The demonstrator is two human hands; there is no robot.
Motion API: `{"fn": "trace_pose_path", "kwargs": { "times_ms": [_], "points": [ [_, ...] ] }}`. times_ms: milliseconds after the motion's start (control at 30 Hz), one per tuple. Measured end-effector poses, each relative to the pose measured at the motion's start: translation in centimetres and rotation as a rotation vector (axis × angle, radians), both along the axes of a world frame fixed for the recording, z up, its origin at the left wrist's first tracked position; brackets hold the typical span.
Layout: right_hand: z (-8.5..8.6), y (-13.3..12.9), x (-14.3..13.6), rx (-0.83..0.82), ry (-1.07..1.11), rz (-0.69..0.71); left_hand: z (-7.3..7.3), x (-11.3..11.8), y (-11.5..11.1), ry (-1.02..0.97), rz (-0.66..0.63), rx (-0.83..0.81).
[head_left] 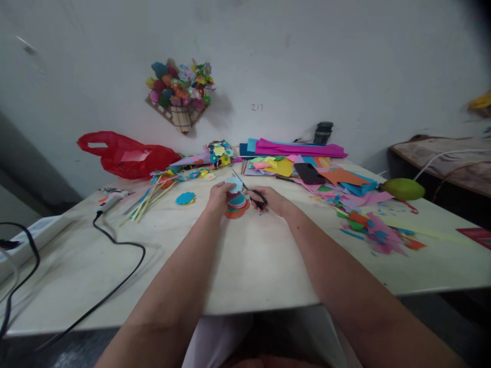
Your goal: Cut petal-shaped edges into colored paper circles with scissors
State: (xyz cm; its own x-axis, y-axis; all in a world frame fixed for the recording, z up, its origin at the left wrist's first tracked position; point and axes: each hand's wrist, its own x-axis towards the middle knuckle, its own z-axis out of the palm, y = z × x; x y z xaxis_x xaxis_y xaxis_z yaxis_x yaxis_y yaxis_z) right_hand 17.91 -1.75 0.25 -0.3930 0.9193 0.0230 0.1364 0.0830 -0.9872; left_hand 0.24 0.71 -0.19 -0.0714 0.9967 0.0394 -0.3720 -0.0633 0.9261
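My left hand (219,198) pinches a light blue paper piece (235,185) with a scalloped edge. The black-handled scissors (260,199) are in my right hand (270,200), their blades pointing up and left beside the blue piece. Below both hands, a stack of coloured round papers (237,206) lies on the white table (264,271). To the left of my left hand rest blue and yellow flower-shaped cutouts (186,198).
Paper strips (148,202), a glue gun (111,200) with a black cord and a red bag (128,156) are at the left. Coloured scraps (378,230), a phone (309,174) and a green fruit (404,189) lie at the right. Paper flowers (221,153) stand behind.
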Motion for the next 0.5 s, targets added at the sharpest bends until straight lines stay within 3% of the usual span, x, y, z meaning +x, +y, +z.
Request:
{"fn": "trace_pose_path", "kwargs": {
  "times_ms": [500],
  "points": [
    [-0.41,0.35,0.51,0.053,-0.087,0.062,0.57,-1.10,-0.73,0.055,-0.069,0.009]
  ]
}}
